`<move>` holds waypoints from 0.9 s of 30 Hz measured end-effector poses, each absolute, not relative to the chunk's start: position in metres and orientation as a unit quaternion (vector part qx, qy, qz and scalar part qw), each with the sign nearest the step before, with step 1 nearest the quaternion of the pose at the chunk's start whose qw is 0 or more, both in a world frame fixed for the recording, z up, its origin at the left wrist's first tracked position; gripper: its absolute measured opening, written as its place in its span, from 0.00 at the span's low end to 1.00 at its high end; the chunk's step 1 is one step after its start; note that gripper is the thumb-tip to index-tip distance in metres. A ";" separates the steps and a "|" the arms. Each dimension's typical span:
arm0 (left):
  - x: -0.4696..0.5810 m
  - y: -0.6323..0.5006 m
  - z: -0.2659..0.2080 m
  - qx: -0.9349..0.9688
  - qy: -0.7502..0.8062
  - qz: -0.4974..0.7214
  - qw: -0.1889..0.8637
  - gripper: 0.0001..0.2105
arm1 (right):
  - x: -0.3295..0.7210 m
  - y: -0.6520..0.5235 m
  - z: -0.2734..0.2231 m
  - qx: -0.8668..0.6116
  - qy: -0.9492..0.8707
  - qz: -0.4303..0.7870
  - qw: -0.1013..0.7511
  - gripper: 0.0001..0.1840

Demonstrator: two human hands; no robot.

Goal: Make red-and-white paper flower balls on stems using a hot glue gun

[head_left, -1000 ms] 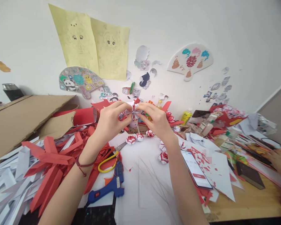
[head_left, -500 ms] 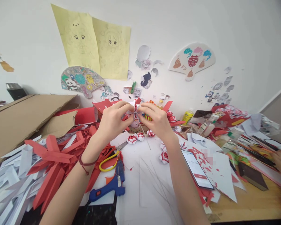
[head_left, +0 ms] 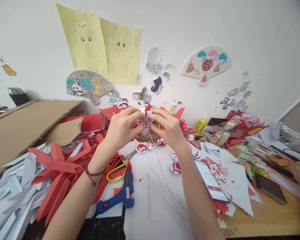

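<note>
My left hand (head_left: 123, 128) and my right hand (head_left: 166, 126) meet in front of me, fingers pinched from both sides on a small red-and-white folded paper piece (head_left: 146, 115). A thin pale strand, string or wire, hangs from it (head_left: 155, 146) toward the white paper. My fingers hide much of the piece. Below lie several red-and-white paper flowers (head_left: 141, 148). Near my left forearm are yellow-handled scissors (head_left: 117, 171) and a blue glue gun (head_left: 118, 198). Loose thin strands (head_left: 167, 191) lie on the white paper sheet (head_left: 137, 223).
Folded red strips (head_left: 57, 166) and white strips (head_left: 15, 193) pile up at the left, before cardboard (head_left: 27, 116). At the right are a phone (head_left: 211, 181), bottles (head_left: 223, 133), a dark box (head_left: 270, 188) and another person's hand (head_left: 298, 171). Paper fans (head_left: 206, 65) hang on the wall.
My hands stay pinched on the paper piece, nearly still. The hanging strand has shifted slightly. The whole view has moved a little.
</note>
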State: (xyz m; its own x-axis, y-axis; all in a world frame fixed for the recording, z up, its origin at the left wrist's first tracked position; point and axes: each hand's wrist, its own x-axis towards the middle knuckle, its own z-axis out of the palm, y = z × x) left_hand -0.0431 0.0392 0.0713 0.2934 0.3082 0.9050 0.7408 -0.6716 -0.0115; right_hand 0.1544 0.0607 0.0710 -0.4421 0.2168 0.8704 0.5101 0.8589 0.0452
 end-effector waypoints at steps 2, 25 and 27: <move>-0.043 0.039 0.071 -0.773 -0.338 -0.488 0.222 0.05 | 0.154 0.060 0.071 -0.223 -0.835 -0.153 0.478 0.09; -0.050 0.040 0.073 -0.764 -0.353 -0.502 0.197 0.05 | 0.166 0.061 0.075 -0.230 -0.784 -0.248 0.520 0.09; -0.050 0.040 0.073 -0.764 -0.353 -0.502 0.198 0.05 | 0.166 0.060 0.076 -0.230 -0.785 -0.245 0.520 0.08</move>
State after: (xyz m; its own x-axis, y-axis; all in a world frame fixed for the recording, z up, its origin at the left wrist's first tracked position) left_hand -0.0498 0.0399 0.0727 0.2464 0.3407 0.9073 0.7392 -0.6715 0.0514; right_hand 0.1663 0.0599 0.0761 -0.3530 0.1059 0.9296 0.6165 0.7737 0.1459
